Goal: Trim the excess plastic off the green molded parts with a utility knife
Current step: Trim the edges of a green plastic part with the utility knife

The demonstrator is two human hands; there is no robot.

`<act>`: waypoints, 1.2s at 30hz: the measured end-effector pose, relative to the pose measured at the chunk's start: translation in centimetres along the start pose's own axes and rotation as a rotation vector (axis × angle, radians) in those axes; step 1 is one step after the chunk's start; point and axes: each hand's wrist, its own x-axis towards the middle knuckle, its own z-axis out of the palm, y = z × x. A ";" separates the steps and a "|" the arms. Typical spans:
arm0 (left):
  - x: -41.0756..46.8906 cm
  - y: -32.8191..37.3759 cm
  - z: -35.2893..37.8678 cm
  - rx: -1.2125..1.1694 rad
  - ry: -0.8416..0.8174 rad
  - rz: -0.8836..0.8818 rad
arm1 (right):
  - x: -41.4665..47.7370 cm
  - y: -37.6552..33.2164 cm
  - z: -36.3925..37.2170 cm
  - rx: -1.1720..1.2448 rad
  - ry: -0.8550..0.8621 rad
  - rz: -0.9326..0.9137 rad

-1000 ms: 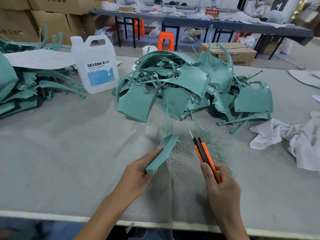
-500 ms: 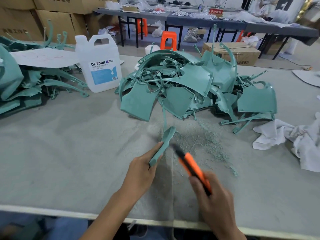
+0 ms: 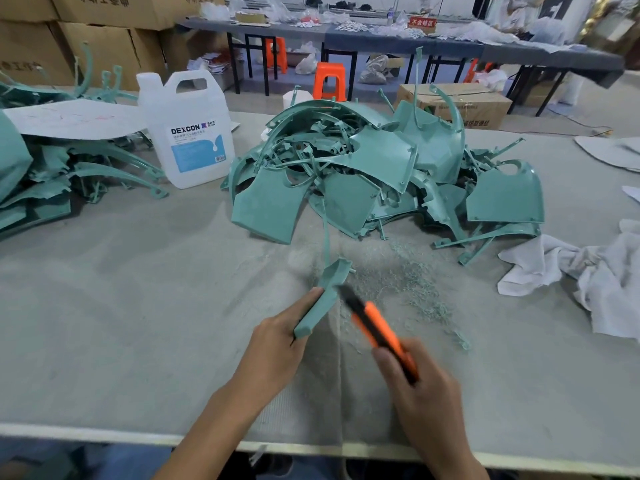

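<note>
Left hand point(image 3: 277, 344) grips near end of green part point(image 3: 323, 299), centre of table point(image 3: 138, 323). Right hand point(image 3: 415, 386) clenched round utility knife point(image 3: 375, 332), just right of part. Part likely light, stiff; hold well back from cut.

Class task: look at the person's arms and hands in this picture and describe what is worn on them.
Nothing is worn. The left hand and right hand are bare, with no gloves, rings or watch visible. The left forearm and right forearm are bare too, with no sleeve in view.
</note>
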 end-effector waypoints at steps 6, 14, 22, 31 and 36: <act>0.9 -0.5 -4.2 0.337 0.055 0.199 | 1.0 0.9 -0.6 0.133 0.178 0.151; 1.3 -1.8 -8.8 0.217 -0.627 -0.162 | 0.8 0.2 -0.6 0.194 0.181 0.123; 0.7 2.5 -0.5 0.661 -0.319 -0.112 | 1.7 0.9 -0.7 0.091 0.107 0.050; 2.9 -3.7 -2.8 0.528 -0.326 -0.114 | 2.6 1.1 -0.1 -0.194 -0.015 -0.180; 2.7 -4.5 -2.5 0.456 -0.299 -0.103 | 3.0 1.2 0.1 -0.292 -0.021 -0.232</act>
